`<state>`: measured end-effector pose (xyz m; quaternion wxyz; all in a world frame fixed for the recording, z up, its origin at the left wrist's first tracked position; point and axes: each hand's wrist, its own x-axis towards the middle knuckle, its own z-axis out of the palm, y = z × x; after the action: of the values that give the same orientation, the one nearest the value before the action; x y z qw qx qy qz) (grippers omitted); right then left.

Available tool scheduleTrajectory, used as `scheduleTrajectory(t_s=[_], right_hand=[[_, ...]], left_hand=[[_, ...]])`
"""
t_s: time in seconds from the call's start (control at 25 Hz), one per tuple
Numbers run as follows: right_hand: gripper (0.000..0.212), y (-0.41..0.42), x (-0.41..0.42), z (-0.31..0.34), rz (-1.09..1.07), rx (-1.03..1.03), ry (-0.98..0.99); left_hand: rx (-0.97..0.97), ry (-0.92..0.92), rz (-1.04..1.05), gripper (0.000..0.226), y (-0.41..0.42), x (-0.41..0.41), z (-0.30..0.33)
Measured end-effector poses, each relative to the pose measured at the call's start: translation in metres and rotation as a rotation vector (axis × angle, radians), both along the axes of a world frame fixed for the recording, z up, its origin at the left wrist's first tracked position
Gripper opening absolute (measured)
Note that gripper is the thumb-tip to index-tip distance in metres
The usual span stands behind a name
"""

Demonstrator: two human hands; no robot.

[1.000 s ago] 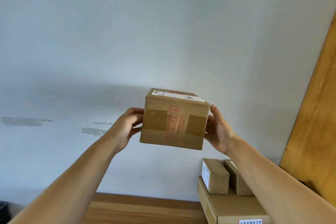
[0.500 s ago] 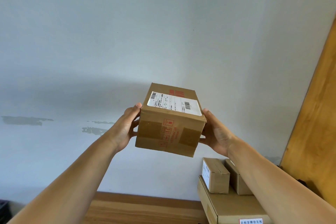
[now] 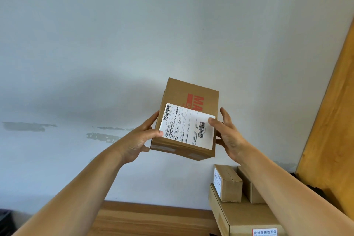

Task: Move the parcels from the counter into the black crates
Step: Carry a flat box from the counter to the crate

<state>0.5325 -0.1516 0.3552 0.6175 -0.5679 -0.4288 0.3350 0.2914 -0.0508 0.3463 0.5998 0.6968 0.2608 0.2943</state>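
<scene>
I hold a brown cardboard parcel (image 3: pixel 191 97) up in front of the wall, its white shipping label and red print facing me. My left hand (image 3: pixel 140 140) grips its left side, thumb on the label's corner. My right hand (image 3: pixel 227 134) grips the right side, thumb on the label's right edge. Two small parcels (image 3: pixel 229 185) (image 3: pixel 251 188) stand on a large flat parcel (image 3: pixel 247 218) at the lower right of the wooden counter (image 3: pixel 149 220). A dark edge of what may be a black crate (image 3: pixel 4 216) shows at the far left bottom.
A pale wall fills the background. A wooden board (image 3: pixel 333 120) leans along the right edge, with something dark at its foot.
The parcel has been tipped toward me, so its labelled top now faces the camera. Both thumbs have come onto the label. The parcels on the counter have not moved.
</scene>
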Motion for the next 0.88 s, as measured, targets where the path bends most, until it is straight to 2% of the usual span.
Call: scheduleTrajectory(t_s=[0.16,0.24,0.4,0.56,0.68,0.76,0.88], right_hand=[[0.080,-0.001,0.004,0.004,-0.103,-0.052,-0.205],[0.085,-0.003,0.007,0.004,-0.162,-0.060,-0.283],[0.092,-0.011,0.005,0.005,-0.162,0.001,-0.320],[0.064,-0.012,0.007,0.004,-0.170,0.082,-0.300],[0.043,-0.011,0.005,0.001,-0.221,0.084,-0.301],[0.036,-0.010,0.003,-0.003,-0.249,0.067,-0.283],[0.032,-0.007,0.001,-0.010,-0.256,0.063,-0.269]], left_hand=[[0.040,0.039,-0.009,0.065,-0.001,0.003,-0.005],[0.068,-0.012,0.031,0.065,-0.001,0.004,-0.006],[0.125,-0.097,0.150,0.061,0.003,0.004,-0.008],[0.132,-0.151,0.303,0.040,0.005,0.002,-0.007],[0.090,-0.246,0.525,0.057,0.008,0.000,-0.006],[0.030,-0.333,0.576,0.060,0.013,0.001,-0.005],[0.062,-0.399,0.534,0.014,0.010,0.006,0.001]])
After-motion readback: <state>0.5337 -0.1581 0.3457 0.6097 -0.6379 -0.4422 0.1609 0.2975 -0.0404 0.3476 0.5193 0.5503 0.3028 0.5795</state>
